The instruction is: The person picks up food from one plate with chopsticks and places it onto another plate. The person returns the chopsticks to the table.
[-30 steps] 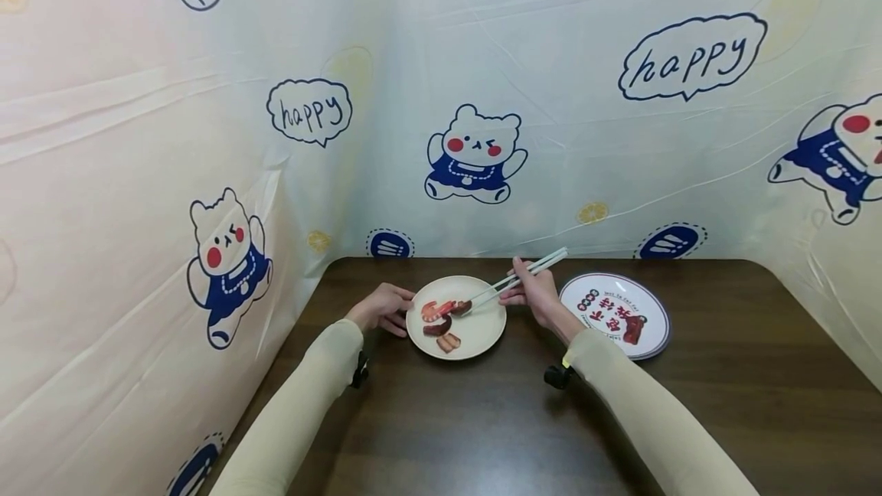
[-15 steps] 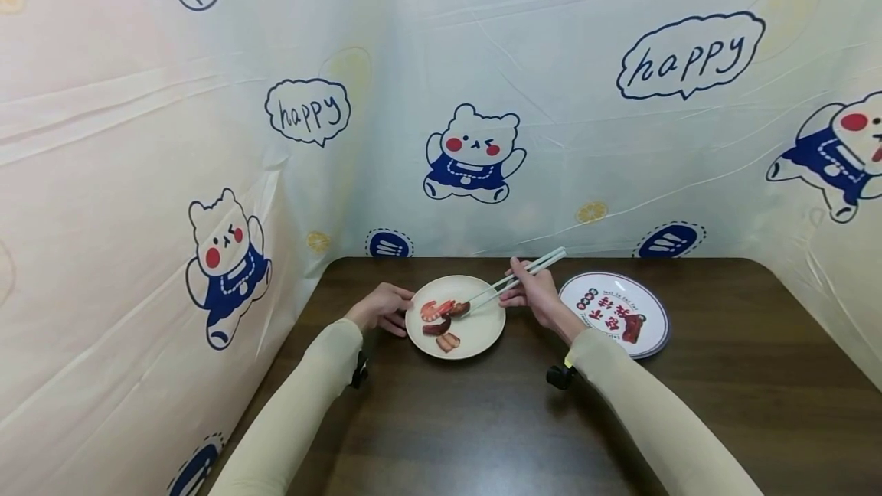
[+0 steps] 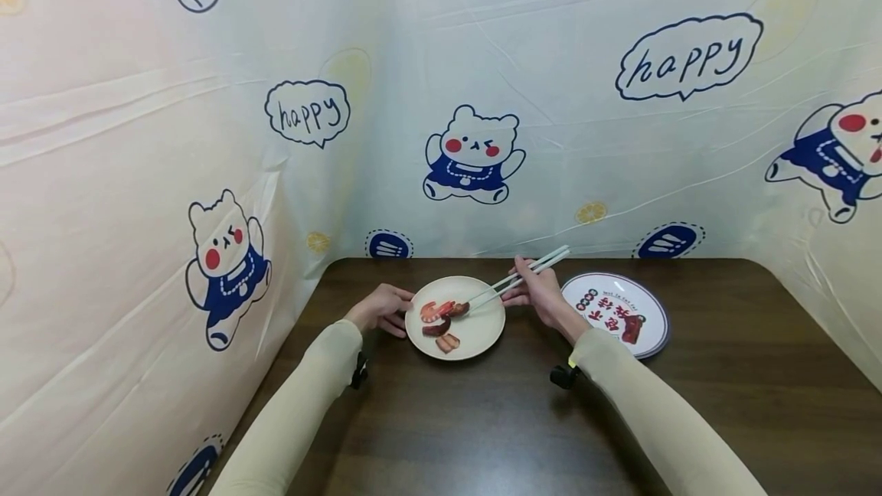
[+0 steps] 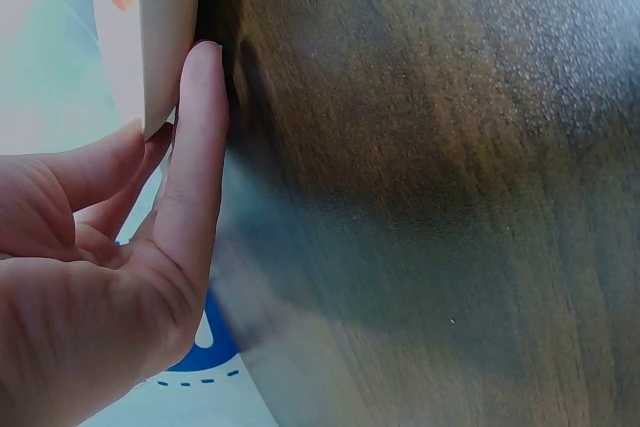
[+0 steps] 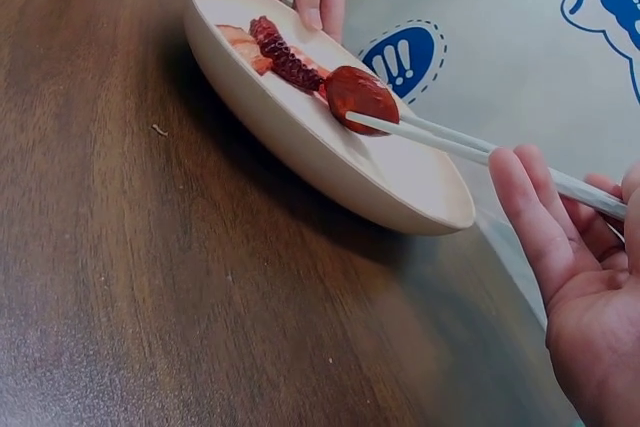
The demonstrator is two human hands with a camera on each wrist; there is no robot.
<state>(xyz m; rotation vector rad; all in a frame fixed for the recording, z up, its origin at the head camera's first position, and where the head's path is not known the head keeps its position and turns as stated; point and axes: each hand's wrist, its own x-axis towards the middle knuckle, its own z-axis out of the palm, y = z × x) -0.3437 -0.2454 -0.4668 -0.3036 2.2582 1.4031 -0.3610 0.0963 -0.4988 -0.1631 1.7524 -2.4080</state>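
Observation:
My left hand (image 3: pixel 380 308) pinches the rim of a cream plate (image 3: pixel 485 335), its thumb at the edge and a finger along the underside in the left wrist view. On the plate lie a pink shrimp (image 3: pixel 431 312), a dark red tentacle-like piece (image 5: pixel 287 57), a bacon-like striped slice (image 3: pixel 448 342) and a glossy brown-red rounded piece (image 5: pixel 362 97). My right hand (image 3: pixel 540 297) holds a pair of pale chopsticks (image 3: pixel 553 256) over the plate's right side. Their tips are at the rounded piece, one lying across its near side in the right wrist view.
A white plate with a blue rim and red lettering (image 3: pixel 620 305) stands just right of my right hand. The dark wooden table (image 3: pixel 455 419) spreads in front and to the right. A printed curtain (image 3: pixel 551 98) hangs along the back and sides.
The right hand and chopsticks have shifted very slightly. The left hand, both plates and the food pieces stay as they were.

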